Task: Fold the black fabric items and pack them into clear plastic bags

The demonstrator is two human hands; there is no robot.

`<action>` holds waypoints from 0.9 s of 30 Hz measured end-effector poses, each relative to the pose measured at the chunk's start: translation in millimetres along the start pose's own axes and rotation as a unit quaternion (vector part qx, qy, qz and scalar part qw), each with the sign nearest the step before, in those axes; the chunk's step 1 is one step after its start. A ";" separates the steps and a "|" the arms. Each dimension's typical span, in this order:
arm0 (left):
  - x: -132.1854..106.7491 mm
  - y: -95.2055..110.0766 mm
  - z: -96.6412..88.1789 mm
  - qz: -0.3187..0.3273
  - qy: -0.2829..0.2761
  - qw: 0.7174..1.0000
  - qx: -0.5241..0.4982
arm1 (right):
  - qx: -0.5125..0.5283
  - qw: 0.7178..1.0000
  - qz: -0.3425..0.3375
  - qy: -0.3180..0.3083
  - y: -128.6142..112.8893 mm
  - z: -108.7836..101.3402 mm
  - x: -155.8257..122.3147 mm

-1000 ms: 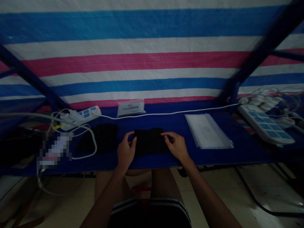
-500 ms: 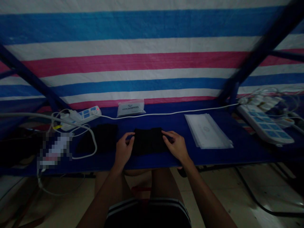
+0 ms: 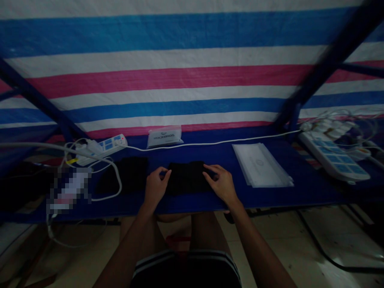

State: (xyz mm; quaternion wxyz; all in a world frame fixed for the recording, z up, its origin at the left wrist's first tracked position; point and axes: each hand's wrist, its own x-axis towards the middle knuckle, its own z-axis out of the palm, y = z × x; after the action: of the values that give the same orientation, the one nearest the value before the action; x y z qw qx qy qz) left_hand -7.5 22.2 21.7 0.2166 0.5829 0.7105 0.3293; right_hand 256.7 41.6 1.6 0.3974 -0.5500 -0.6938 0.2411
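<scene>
- Cloth point(image 3: 187, 178), black and folded into a flat rectangle, lies on the blue tabletop point(image 3: 270, 197), in front of the person and between both hands.
- left hand point(image 3: 155, 188): narrow, fingers curled, with the fingertips at the cloth's left edge; cannot tell whether they grip it.
- right hand point(image 3: 221, 185): fingers spread a little and slightly curved, tips on the cloth's right edge; cannot tell whether they grip it.
- Left of the left hand: second black cloth point(image 3: 127, 175), with a white cable point(image 3: 118, 180) looping beside it.
- Right of the right hand: stack of clear plastic bags point(image 3: 259, 165), well apart from the hand.
- Further back: ROCKBROS packet point(image 3: 165, 137), leaning against the striped tarpaulin point(image 3: 180, 72), and a power strip point(image 3: 103, 146).
- Far right: larger power strip point(image 3: 333, 158), crowded with plugs.
</scene>
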 end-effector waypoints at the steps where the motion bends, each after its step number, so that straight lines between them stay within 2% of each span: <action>1: -0.5 1.2 -0.8 0.003 -0.001 1.000 0.014 | 0.002 1.000 -0.001 0.001 -0.3 -0.3 0.2; 4: -7.2 9.7 -3.5 0.042 0.048 0.995 0.081 | 0.017 1.000 -0.016 0.013 -1.8 -1.9 0.2; 7: -17.9 26.1 -1.2 0.141 0.130 0.974 0.123 | 0.039 0.998 -0.024 0.047 -2.9 -4.0 -1.2; 9: -23.2 38.4 6.2 0.219 0.109 0.961 0.130 | 0.056 0.996 -0.020 0.073 -3.0 -5.1 -2.6; 12: -25.2 49.8 24.5 0.293 0.009 0.942 0.161 | 0.068 0.993 -0.017 0.095 -2.6 -5.6 -3.9; 14: -23.7 49.9 37.2 0.292 -0.030 0.934 0.202 | 0.067 0.993 -0.016 0.095 -2.2 -5.4 -3.9; 17: -21.6 43.4 49.8 0.263 -0.050 0.929 0.254 | 0.053 0.994 -0.030 0.094 -1.6 -4.9 -3.8; 22: -24.3 39.5 52.1 0.260 -0.048 0.925 0.274 | -0.016 0.989 -0.105 0.107 -10.3 -1.5 -6.2; 24: -26.0 41.2 51.1 0.260 -0.048 0.923 0.279 | -0.039 0.987 -0.132 0.081 -18.4 3.0 -5.2; 27: -27.0 42.0 51.3 0.255 -0.045 0.923 0.286 | -0.083 0.985 -0.154 0.000 -27.7 14.3 0.4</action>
State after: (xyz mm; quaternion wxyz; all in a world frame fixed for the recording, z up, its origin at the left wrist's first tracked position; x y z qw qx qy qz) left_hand 62.9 11.4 14.5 -0.0188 0.7954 0.5916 0.1302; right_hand 229.2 35.7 15.0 0.3828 -0.4673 -0.7881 0.1188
